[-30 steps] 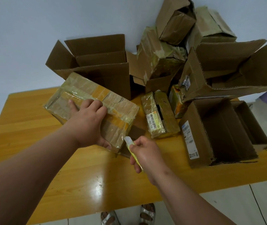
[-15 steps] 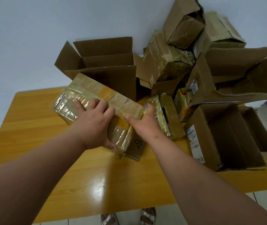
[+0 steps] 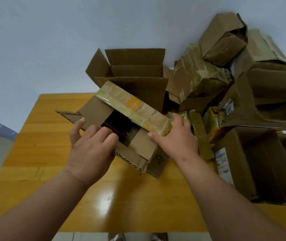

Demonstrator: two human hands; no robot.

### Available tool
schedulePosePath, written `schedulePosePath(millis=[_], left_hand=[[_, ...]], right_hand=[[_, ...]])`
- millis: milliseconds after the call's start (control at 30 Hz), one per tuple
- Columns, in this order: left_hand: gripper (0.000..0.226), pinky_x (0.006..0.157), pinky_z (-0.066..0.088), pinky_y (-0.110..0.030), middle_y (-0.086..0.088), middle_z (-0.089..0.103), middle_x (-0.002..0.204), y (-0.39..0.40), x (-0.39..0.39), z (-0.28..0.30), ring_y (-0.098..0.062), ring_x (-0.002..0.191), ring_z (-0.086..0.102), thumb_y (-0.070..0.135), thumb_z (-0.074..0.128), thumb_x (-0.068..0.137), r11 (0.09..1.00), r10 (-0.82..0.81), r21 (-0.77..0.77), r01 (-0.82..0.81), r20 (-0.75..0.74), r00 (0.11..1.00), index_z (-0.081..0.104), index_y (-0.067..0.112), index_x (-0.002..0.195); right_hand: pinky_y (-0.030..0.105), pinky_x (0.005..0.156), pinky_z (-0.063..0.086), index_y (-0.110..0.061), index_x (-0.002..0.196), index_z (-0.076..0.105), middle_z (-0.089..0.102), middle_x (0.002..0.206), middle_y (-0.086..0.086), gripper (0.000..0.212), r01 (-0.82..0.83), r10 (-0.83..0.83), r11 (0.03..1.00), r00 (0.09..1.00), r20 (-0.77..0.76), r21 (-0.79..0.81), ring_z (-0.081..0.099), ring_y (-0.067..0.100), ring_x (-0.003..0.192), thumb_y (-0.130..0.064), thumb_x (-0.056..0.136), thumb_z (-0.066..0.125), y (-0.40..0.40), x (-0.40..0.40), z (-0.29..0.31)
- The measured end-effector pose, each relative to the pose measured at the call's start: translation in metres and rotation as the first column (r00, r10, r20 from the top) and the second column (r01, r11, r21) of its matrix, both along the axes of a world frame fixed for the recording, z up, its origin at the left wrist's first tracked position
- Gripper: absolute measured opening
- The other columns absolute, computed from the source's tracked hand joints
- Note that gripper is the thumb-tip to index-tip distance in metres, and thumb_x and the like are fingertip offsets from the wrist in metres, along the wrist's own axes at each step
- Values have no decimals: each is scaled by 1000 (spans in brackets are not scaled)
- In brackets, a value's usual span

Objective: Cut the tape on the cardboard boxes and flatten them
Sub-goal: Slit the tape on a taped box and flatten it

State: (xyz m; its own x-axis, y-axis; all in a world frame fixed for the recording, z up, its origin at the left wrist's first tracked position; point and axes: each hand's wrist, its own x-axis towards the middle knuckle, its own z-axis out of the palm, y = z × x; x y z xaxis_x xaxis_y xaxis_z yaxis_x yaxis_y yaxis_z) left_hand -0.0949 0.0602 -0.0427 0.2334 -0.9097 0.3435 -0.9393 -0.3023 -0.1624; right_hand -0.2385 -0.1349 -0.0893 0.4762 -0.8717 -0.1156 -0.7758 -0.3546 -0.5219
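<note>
A long cardboard box (image 3: 133, 108) wrapped in yellowish tape lies tilted at the middle of the wooden table (image 3: 34, 153), its open side with loose flaps facing me. My left hand (image 3: 90, 146) grips its near edge, the fingers at the rim of the dark opening and the thumb on the left flap. At the box's right end my right hand (image 3: 177, 138) rests its thumb on the right flap. A sliver of the yellow cutter (image 3: 171, 122) shows under its fingers; most of the cutter is hidden.
An open brown box (image 3: 135, 73) stands behind the taped one. Several more boxes, some taped and crushed, are piled at the back right (image 3: 208, 75). A large open box (image 3: 260, 162) lies on its side at the right edge. The wall is close behind.
The box has been turned so that its open, flapped side faces me. My right hand, which held the cutter out near the corner a second ago, has moved onto the box's right end.
</note>
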Motion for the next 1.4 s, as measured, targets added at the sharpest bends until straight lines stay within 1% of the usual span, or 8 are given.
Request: schedulePosePath(millis=[233, 367, 533, 700, 900, 1133, 1233, 1400], left_hand=[[73, 110, 33, -56, 4, 66, 123, 29, -3, 14, -24, 116, 59, 80, 41, 85, 945, 9, 323, 57, -201, 980, 69, 22, 121], [83, 102, 40, -39, 7, 46, 146, 36, 5, 25, -20, 122, 52, 81, 12, 89, 938, 146, 347, 6, -411, 900, 60, 29, 133], [67, 82, 50, -35, 9, 5, 162, -9, 39, 30, -24, 127, 50, 62, 50, 90, 885, 435, 347, -309, -383, 815, 34, 32, 147], [74, 58, 39, -32, -2, 40, 135, -34, 82, 31, -24, 98, 56, 68, 62, 81, 807, 565, 401, -434, -307, 766, 39, 23, 135], [92, 85, 43, -41, -3, 44, 119, -45, 94, 18, -27, 110, 43, 80, 70, 60, 830, 502, 342, -440, -115, 857, 35, 25, 126], [75, 85, 44, -40, -3, 47, 122, -37, 96, 10, -26, 111, 42, 63, 63, 75, 890, 446, 235, -391, -264, 855, 40, 24, 134], [46, 67, 42, -32, -2, 60, 104, -33, 99, 21, -19, 89, 52, 56, 45, 92, 914, 374, 80, -397, -540, 754, 58, 21, 119], [43, 54, 33, -31, -1, 53, 70, -33, 106, 31, -18, 64, 49, 57, 44, 98, 748, 230, -15, -664, -932, 281, 54, 23, 75]], right_hand=[[45, 86, 49, -33, 137, 20, 38, 131, 4, 93, -160, 152, 976, 986, -66, -148, 58, 30, 107, -61, 69, 76, 5, 17, 8], [35, 71, 44, -28, 140, 30, 51, 130, 0, 84, -162, 164, 974, 986, -3, -155, 59, 25, 108, -58, 73, 72, -6, 14, 13], [32, 55, 47, -32, 113, 46, 59, 88, -8, 45, -1, -13, 998, 970, 241, 58, 58, 12, 71, -56, 80, 66, -14, 9, 27], [31, 56, 48, -26, 99, 54, 58, 84, 1, 46, 84, -285, 912, 835, 470, 402, 53, 14, 57, -65, 78, 67, -22, 9, 37], [32, 60, 50, -23, 106, 58, 64, 95, 1, 56, 254, -630, 706, 652, 422, 661, 52, 12, 57, -68, 75, 68, -9, 16, 30], [29, 59, 50, -15, 133, 51, 63, 92, 2, 78, 345, -790, 557, 502, 353, 756, 54, 13, 58, -67, 76, 69, -10, 24, 22], [24, 50, 50, -17, 128, 48, 61, 91, 1, 67, 427, -793, 595, 448, 412, 681, 58, 12, 57, -58, 80, 71, -10, 29, 23], [34, 78, 46, -25, 145, 25, 40, 142, 10, 96, 515, -609, 792, 643, 464, 327, 53, 31, 118, -46, 72, 84, 10, 36, 23]])
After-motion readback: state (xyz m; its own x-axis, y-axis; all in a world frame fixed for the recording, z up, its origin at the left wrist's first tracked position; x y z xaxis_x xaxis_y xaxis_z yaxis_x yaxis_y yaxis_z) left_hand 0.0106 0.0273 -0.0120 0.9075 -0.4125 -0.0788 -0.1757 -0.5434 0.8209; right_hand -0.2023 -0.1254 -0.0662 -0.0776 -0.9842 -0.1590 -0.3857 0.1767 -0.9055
